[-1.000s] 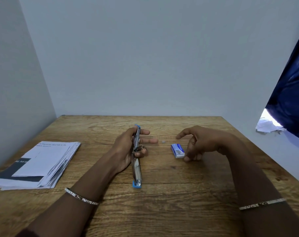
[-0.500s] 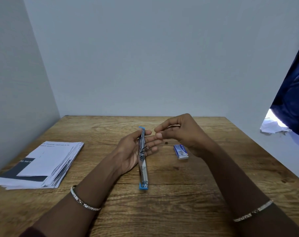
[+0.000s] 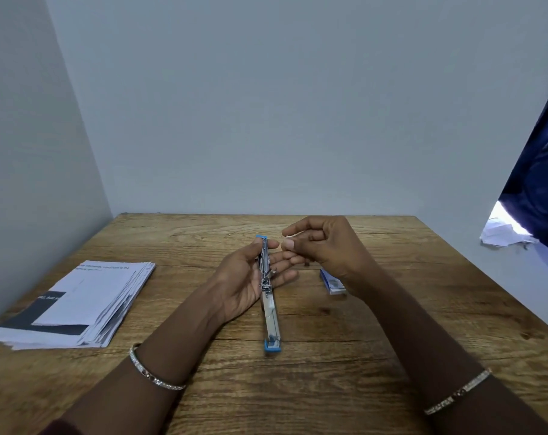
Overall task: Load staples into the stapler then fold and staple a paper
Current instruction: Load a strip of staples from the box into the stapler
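Wooden surface (image 3: 329, 387) between grey walls carries one stack of printed papers (image 3: 75, 304) at left and one blue staple box (image 3: 332, 281), now partly behind your right wrist. Your left hand (image 3: 247, 277) keeps its grip closed on the single opened stapler (image 3: 268, 290), blue near tip on the wood. Your right hand (image 3: 321, 243), since half a second ago nearer the stapler's far end, pinches something too small to identify.

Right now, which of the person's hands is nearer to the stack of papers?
Left. The left hand holds the opened stapler mid-table, right of the stack of papers. The right hand is farther right, beyond the stapler.
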Tool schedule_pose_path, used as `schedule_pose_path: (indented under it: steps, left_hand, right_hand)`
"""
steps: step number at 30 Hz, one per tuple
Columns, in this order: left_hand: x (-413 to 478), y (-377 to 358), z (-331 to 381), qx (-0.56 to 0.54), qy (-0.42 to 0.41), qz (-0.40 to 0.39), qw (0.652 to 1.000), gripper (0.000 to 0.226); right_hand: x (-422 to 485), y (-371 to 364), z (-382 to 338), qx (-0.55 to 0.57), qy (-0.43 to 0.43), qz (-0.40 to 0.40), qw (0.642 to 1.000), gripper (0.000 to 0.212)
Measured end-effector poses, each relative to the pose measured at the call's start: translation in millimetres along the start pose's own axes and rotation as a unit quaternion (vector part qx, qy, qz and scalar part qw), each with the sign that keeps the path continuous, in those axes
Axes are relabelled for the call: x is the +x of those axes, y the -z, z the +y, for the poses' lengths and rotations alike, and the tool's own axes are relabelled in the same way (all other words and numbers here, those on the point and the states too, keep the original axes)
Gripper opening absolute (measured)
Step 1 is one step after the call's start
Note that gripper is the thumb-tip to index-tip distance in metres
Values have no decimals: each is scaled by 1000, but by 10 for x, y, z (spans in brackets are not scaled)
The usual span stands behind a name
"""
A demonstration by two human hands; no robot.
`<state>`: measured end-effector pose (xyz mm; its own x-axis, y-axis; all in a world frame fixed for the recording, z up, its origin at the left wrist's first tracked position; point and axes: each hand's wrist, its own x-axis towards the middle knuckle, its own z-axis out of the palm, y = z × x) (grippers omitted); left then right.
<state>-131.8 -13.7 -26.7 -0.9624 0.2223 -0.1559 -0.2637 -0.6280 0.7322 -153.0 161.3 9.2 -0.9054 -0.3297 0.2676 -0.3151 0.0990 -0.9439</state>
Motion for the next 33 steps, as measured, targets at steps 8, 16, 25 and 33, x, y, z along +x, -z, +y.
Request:
schedule_pose_path:
  steps: [8,16,25,33]
  left_hand:
    - [30,15,-8,6,-7,-6,1000,37]
    - [66,61,-22,-2,11,-16,1000,50]
    - [42,17,-26,-14,22,-13,1000,50]
    - [41,12,-35,-42,18,8,999,39]
  right_hand:
    - [20,-42,55,-79,35,21,996,11]
    - [-7,-189,59,-178,108,18,978,10]
    - [-13,-198,99,-72,53,-15,996,17]
    - [-41,-279,53,-143,72,1,987,18]
